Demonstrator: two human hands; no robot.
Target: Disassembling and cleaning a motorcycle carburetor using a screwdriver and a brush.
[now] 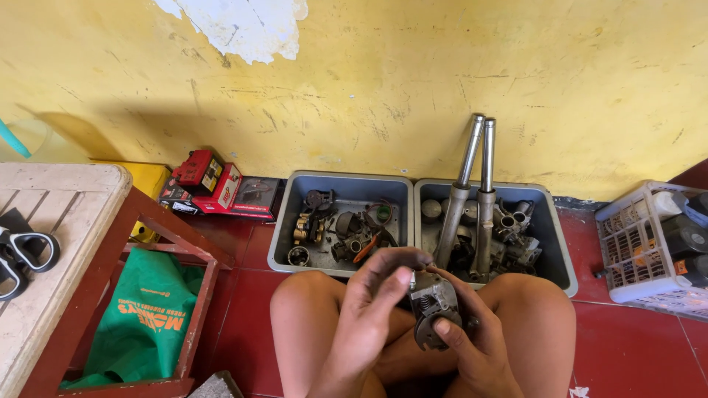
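Observation:
I hold a small grey metal engine part (434,308), like a carburettor body, over my bare knees. My right hand (472,343) grips it from below and the side. My left hand (380,298) closes over its top left, with fingers and thumb pinched at a small piece on its top; what they pinch is hidden. Just beyond my knees stand two grey plastic tubs on the red tiled floor. The left tub (287,228) holds several small metal parts. The right tub (557,243) holds two fork tubes (472,191) leaning on the yellow wall, plus more parts.
A white plastic basket (627,250) with dark bottles stands at the right. Red boxes (217,184) lie by the wall. At the left, a red wooden frame (199,295) holds a green bag (144,320), beside a pale worn tabletop (51,243) with black straps.

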